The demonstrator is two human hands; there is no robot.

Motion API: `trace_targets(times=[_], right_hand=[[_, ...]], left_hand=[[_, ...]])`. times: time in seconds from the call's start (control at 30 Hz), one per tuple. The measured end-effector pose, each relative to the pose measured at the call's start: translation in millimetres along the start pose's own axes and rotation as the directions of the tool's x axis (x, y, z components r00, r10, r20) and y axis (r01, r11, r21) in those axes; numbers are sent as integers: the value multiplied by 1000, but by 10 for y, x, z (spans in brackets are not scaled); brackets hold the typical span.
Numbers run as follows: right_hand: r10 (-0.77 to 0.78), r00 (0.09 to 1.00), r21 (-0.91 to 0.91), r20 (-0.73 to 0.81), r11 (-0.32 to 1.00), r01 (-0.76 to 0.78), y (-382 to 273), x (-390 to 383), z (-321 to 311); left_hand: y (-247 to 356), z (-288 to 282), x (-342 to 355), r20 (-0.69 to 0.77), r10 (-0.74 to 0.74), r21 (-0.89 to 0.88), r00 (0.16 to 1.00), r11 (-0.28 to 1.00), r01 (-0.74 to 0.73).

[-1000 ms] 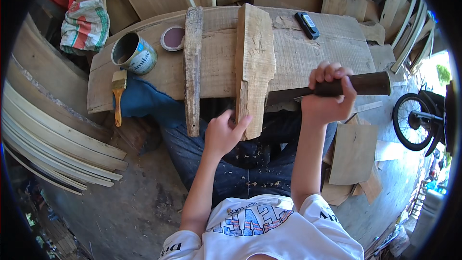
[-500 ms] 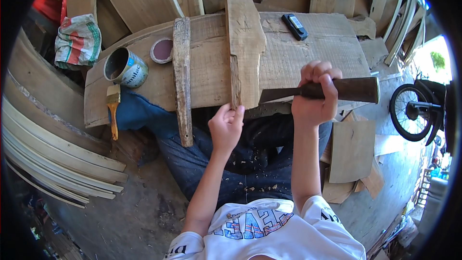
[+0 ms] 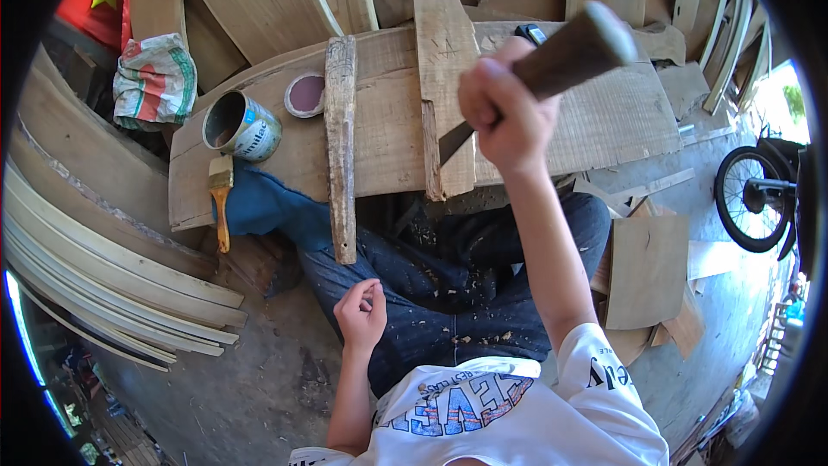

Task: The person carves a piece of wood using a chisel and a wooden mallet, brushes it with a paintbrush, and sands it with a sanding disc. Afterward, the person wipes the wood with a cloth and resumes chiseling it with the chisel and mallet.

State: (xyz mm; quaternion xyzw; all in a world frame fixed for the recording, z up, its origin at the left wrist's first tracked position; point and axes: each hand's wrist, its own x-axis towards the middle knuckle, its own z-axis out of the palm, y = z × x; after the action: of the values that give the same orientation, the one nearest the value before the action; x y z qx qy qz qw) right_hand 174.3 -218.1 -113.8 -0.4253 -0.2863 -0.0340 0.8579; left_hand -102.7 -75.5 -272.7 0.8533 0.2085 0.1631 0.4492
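Note:
My right hand (image 3: 509, 116) grips a chisel (image 3: 565, 56) by its thick dark handle, the butt raised toward the upper right. Its blade points down left, with the tip at the lower part of a notched wooden board (image 3: 444, 65). Whether the edge bites into the wood, I cannot tell. My left hand (image 3: 360, 315) hangs over my thigh, fingers loosely curled, with nothing visible in them. The notched board lies across a broad plank (image 3: 595, 112). To its left a rough, slightly curved wooden stick (image 3: 341, 147) rests across the plank, its near end jutting past the edge.
An open tin can (image 3: 250, 129), a round lid (image 3: 305, 95) and a paintbrush (image 3: 222, 198) are at the left. Behind my right hand is a small black object (image 3: 530, 33), partly hidden. Curved strips (image 3: 129, 302) lie left; offcuts (image 3: 647, 272) and a motorbike wheel (image 3: 746, 198) are right.
My left hand has let go of the notched board's near end and drawn back to my thigh. My right hand has moved up and left, tilting the chisel more steeply, blade over the board.

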Motion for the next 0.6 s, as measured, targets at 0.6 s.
trace_targets(times=[0.6], right_hand=[[-7, 956, -334, 293, 936, 109, 469, -230, 116]], left_hand=[[487, -205, 1224, -394, 488, 439, 779, 844, -307]])
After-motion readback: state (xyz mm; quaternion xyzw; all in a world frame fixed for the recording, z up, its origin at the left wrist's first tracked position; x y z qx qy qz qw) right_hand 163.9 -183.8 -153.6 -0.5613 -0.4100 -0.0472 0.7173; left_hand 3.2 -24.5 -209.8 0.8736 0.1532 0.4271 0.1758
